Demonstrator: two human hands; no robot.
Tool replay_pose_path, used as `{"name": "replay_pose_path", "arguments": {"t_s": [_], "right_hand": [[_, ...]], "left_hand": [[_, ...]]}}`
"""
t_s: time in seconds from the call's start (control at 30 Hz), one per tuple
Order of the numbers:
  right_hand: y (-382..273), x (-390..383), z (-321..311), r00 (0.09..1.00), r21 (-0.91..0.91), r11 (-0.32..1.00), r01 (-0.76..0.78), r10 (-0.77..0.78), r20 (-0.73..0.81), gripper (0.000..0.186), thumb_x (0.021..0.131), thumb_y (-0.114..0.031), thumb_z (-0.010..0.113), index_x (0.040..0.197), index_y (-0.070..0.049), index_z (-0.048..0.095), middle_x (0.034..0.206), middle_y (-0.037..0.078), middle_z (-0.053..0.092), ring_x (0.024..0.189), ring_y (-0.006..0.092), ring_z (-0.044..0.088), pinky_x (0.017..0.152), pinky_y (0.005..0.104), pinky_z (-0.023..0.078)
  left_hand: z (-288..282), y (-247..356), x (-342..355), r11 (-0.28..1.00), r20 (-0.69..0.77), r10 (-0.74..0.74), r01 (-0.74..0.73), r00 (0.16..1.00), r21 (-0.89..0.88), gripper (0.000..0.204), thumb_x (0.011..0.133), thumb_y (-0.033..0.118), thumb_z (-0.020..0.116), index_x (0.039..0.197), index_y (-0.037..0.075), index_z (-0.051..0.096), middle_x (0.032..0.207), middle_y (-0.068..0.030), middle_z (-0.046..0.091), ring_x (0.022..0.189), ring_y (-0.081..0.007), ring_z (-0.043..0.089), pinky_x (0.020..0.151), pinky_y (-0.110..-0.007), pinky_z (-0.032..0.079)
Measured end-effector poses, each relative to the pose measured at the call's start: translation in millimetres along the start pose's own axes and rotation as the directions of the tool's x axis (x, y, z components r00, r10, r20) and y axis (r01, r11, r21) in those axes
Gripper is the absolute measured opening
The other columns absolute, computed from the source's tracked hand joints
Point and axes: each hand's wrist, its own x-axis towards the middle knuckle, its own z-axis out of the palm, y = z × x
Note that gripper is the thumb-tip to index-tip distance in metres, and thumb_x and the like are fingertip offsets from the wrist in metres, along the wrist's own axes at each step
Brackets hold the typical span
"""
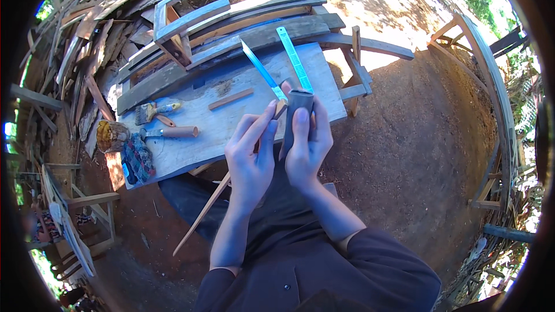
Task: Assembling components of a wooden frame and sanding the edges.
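Note:
My left hand [250, 159] is closed around a long thin wooden stick [199, 214]. Its lower end slants down to the left past my leg, and its upper end [280, 108] shows at my fingertips. My right hand [309, 147] grips a dark grey folded sheet [298, 107] that looks like sandpaper, thumb laid along its face. Both hands are close together in front of my chest, over the workbench's near edge. The stick's upper end lies right beside the grey sheet; whether they touch I cannot tell.
On the pale board bench top [202, 95] lie a blue marked ruler [295, 58], a blue-and-white blade-like strip [260, 69], a wood strip [231, 99], a paintbrush [147, 113], a wooden-handled tool [176, 132] and a patterned cloth [137, 159]. Planks [254, 34] lie behind; scrap wood [92, 29] is heaped left.

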Motion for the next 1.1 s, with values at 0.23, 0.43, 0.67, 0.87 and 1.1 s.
{"name": "replay_pose_path", "arguments": {"t_s": [0.23,0.43,0.67,0.87,1.1], "right_hand": [[2,0,2,0.999,-0.008,1.000,-0.013,0.014,0.050,0.036,0.111,-0.018,0.046,0.137,0.006,0.053,0.132,0.022,0.066,0.098,0.0112,0.068,0.084,0.0251,0.053],[-14,10,7,0.957,0.210,0.934,-0.291,0.286,0.053,0.032,0.110,-0.013,0.049,0.136,0.004,0.056,0.132,0.017,0.067,0.113,0.0131,0.065,0.094,0.0262,0.051],[-21,24,-1,0.965,0.314,0.913,-0.259,0.255,0.055,0.032,0.112,-0.025,0.044,0.134,-0.001,0.046,0.127,0.024,0.067,0.054,0.0039,0.054,0.045,0.0192,0.045],[-31,19,-5,0.950,0.337,0.888,-0.313,0.287,0.124,0.034,0.112,-0.025,0.043,0.136,-0.001,0.046,0.121,0.025,0.069,0.054,0.0051,0.054,0.047,0.0195,0.046],[-39,21,-17,0.928,0.312,0.889,-0.335,0.253,0.274,0.035,0.109,-0.019,0.052,0.138,0.001,0.046,0.111,0.019,0.073,0.059,0.0066,0.062,0.048,0.0196,0.049]], "left_hand": [[-6,1,-2,1.000,0.008,0.005,-0.005,1.000,0.010,0.034,0.098,-0.001,0.064,0.132,0.002,0.068,0.090,-0.0107,0.064,0.074,-0.0147,0.060,0.065,-0.028,0.048],[-9,2,-7,0.998,-0.009,0.057,-0.057,0.998,0.006,0.033,0.097,-0.002,0.065,0.130,0.000,0.069,0.089,-0.0113,0.066,0.074,-0.0151,0.060,0.067,-0.028,0.048],[-10,7,-22,0.996,-0.116,-0.054,0.044,0.992,-0.084,0.022,0.100,0.003,0.064,0.121,-0.003,0.070,0.085,-0.0115,0.072,0.065,-0.0079,0.060,0.059,-0.021,0.046],[-21,13,-16,0.977,-0.149,-0.141,0.114,0.979,-0.179,0.016,0.105,0.011,0.061,0.110,-0.003,0.066,0.078,-0.0102,0.072,0.054,-0.0036,0.056,0.051,-0.017,0.041],[-22,10,-7,0.942,-0.105,-0.256,0.223,0.961,-0.251,0.015,0.105,0.014,0.063,0.104,0.000,0.067,0.068,-0.0046,0.067,0.054,-0.0014,0.052,0.049,-0.017,0.035]]}}
